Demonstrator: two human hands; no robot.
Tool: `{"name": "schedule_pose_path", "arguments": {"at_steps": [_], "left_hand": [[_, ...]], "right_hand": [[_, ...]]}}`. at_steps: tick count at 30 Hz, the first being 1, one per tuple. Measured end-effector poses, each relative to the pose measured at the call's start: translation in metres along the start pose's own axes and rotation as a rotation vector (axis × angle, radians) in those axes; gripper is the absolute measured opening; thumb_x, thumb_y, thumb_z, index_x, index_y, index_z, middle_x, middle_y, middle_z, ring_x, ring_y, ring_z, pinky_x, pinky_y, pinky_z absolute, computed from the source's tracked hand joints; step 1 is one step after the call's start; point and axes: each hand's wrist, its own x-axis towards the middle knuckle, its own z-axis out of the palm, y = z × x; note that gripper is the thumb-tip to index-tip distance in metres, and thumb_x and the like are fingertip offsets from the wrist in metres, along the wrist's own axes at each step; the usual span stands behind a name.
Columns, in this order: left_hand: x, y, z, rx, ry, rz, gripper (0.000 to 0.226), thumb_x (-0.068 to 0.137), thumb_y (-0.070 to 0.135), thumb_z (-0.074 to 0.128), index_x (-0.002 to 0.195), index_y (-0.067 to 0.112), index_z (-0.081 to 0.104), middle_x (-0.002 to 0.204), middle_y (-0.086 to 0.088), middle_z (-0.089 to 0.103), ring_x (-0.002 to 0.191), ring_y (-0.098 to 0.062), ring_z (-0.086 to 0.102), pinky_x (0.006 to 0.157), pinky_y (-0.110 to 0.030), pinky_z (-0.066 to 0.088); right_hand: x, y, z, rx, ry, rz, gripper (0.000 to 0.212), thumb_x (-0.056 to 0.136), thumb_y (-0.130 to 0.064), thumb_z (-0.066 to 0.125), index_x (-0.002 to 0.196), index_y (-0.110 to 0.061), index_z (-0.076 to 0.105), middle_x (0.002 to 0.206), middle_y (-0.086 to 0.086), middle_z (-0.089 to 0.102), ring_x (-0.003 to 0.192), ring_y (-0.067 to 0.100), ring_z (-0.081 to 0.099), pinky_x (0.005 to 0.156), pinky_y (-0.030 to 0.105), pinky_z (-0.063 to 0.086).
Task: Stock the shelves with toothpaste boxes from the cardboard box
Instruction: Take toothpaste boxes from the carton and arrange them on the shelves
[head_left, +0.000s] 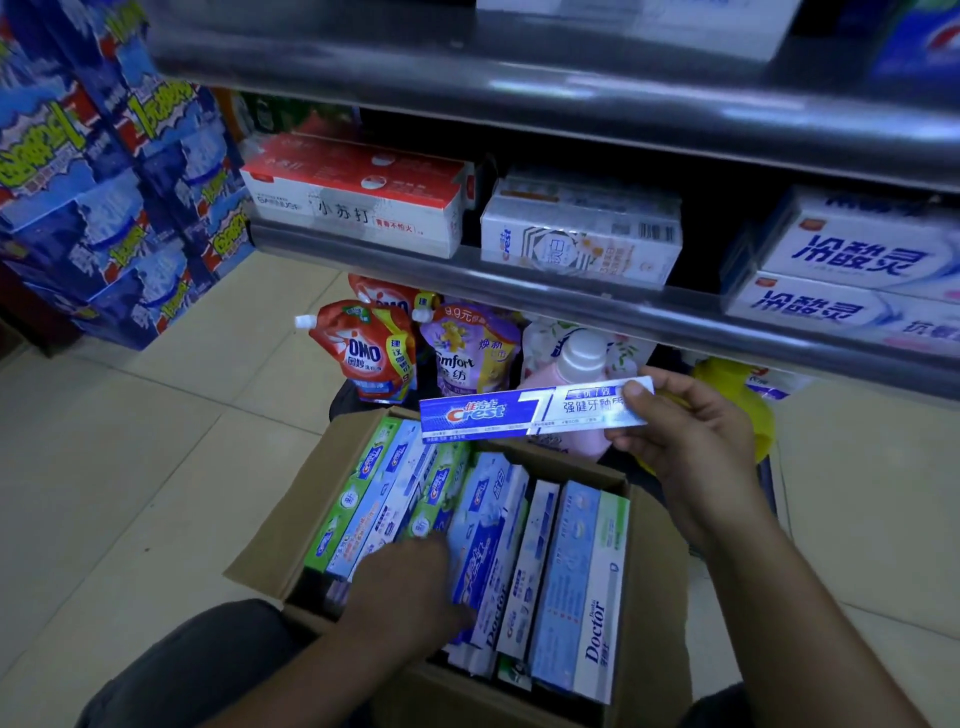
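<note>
An open cardboard box (654, 540) stands on the floor in front of me, packed with several toothpaste boxes (571, 587) lying on edge. My right hand (691, 441) holds a blue and white Crest toothpaste box (519, 413) level above the far end of the carton, gripping its right end. My left hand (410, 592) reaches into the carton and rests on the packed boxes, fingers curled on a blue box; I cannot tell whether it grips it. The grey shelf (519, 280) above carries stacked toothpaste packs.
On the shelf sit a red and white pack (358, 197), a Crest bundle (582, 234) and white boxes with blue lettering (852, 270). Detergent pouches (374, 348) and a pink bottle (576, 395) stand below. Blue cartons (114, 171) pile up at left. My knees flank the carton.
</note>
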Motion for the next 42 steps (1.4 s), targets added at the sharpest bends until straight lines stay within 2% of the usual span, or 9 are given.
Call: {"name": "schedule_pose_path", "arguments": {"at_steps": [7, 9, 15, 19, 22, 24, 29, 32, 42], "left_hand": [[-0.004, -0.035, -0.032, -0.680, 0.240, -0.039, 0.021, 0.076, 0.047, 0.082, 0.086, 0.053, 0.065, 0.073, 0.013, 0.070, 0.069, -0.004, 0.064, 0.061, -0.025, 0.048], [-0.005, -0.040, -0.049, -0.820, 0.397, -0.056, 0.035, 0.070, 0.033, 0.092, 0.083, 0.058, 0.069, 0.075, 0.014, 0.072, 0.079, -0.008, 0.068, 0.066, -0.018, 0.051], [-0.003, -0.012, -0.111, -1.133, 0.726, 0.057, 0.049, 0.069, -0.003, 0.088, 0.093, 0.038, 0.076, 0.083, 0.015, 0.077, 0.068, 0.011, 0.066, 0.064, -0.001, 0.049], [0.009, 0.014, -0.169, -1.271, 0.810, 0.214, 0.033, 0.078, -0.002, 0.079, 0.107, 0.006, 0.065, 0.079, 0.033, 0.071, 0.071, 0.017, 0.063, 0.070, 0.001, 0.046], [0.012, 0.033, -0.205, -1.285, 0.814, 0.319, 0.044, 0.078, -0.021, 0.066, 0.108, 0.011, 0.067, 0.084, 0.005, 0.074, 0.065, 0.011, 0.062, 0.064, -0.005, 0.046], [0.011, 0.051, -0.223, -1.283, 0.778, 0.419, 0.045, 0.071, -0.009, 0.072, 0.096, 0.029, 0.071, 0.082, 0.002, 0.073, 0.061, 0.003, 0.062, 0.061, -0.015, 0.050], [0.006, 0.092, -0.271, -1.295, 0.535, 0.657, 0.048, 0.062, 0.012, 0.056, 0.101, 0.031, 0.076, 0.098, -0.002, 0.078, 0.076, -0.016, 0.071, 0.064, -0.025, 0.056], [0.004, 0.112, -0.290, -1.371, 0.378, 0.688, 0.046, 0.063, 0.014, 0.055, 0.100, 0.028, 0.078, 0.099, -0.009, 0.077, 0.059, -0.022, 0.065, 0.048, -0.030, 0.052], [0.008, 0.188, -0.322, -1.403, 0.170, 0.681, 0.041, 0.065, 0.021, 0.056, 0.099, 0.028, 0.079, 0.092, -0.015, 0.076, 0.049, -0.021, 0.059, 0.045, -0.029, 0.050]], "right_hand": [[-0.007, -0.006, -0.003, 0.105, 0.096, 0.026, 0.038, 0.071, -0.020, 0.081, 0.107, -0.012, 0.072, 0.090, 0.014, 0.075, 0.062, 0.024, 0.067, 0.057, 0.028, 0.059], [-0.009, -0.013, -0.001, 0.164, 0.105, 0.025, 0.039, 0.071, -0.019, 0.081, 0.109, -0.012, 0.073, 0.094, 0.017, 0.076, 0.066, 0.025, 0.068, 0.059, 0.029, 0.060], [-0.021, -0.048, 0.002, 0.262, 0.111, -0.046, 0.042, 0.069, -0.016, 0.081, 0.110, -0.009, 0.074, 0.098, 0.022, 0.075, 0.072, 0.030, 0.068, 0.057, 0.031, 0.058], [-0.027, -0.084, -0.005, 0.269, 0.101, -0.162, 0.035, 0.069, -0.011, 0.079, 0.103, -0.005, 0.074, 0.085, 0.022, 0.071, 0.063, 0.027, 0.068, 0.050, 0.030, 0.056], [-0.032, -0.112, -0.010, 0.259, 0.123, -0.259, 0.039, 0.062, -0.015, 0.082, 0.100, -0.008, 0.077, 0.084, 0.020, 0.072, 0.064, 0.029, 0.068, 0.049, 0.030, 0.055], [-0.035, -0.131, -0.015, 0.245, 0.144, -0.324, 0.038, 0.061, -0.017, 0.082, 0.098, -0.012, 0.078, 0.084, 0.021, 0.073, 0.065, 0.029, 0.067, 0.050, 0.031, 0.056], [-0.040, -0.177, -0.032, 0.199, 0.181, -0.500, 0.035, 0.063, -0.018, 0.081, 0.098, -0.015, 0.079, 0.082, 0.018, 0.073, 0.064, 0.028, 0.069, 0.054, 0.031, 0.058], [-0.040, -0.199, -0.045, 0.177, 0.213, -0.586, 0.042, 0.061, -0.022, 0.083, 0.102, -0.017, 0.079, 0.083, 0.016, 0.070, 0.070, 0.028, 0.069, 0.057, 0.031, 0.059], [-0.021, -0.245, -0.096, 0.085, 0.305, -0.750, 0.039, 0.065, -0.027, 0.083, 0.104, -0.023, 0.077, 0.103, 0.007, 0.078, 0.089, 0.022, 0.077, 0.068, 0.028, 0.061]]}}
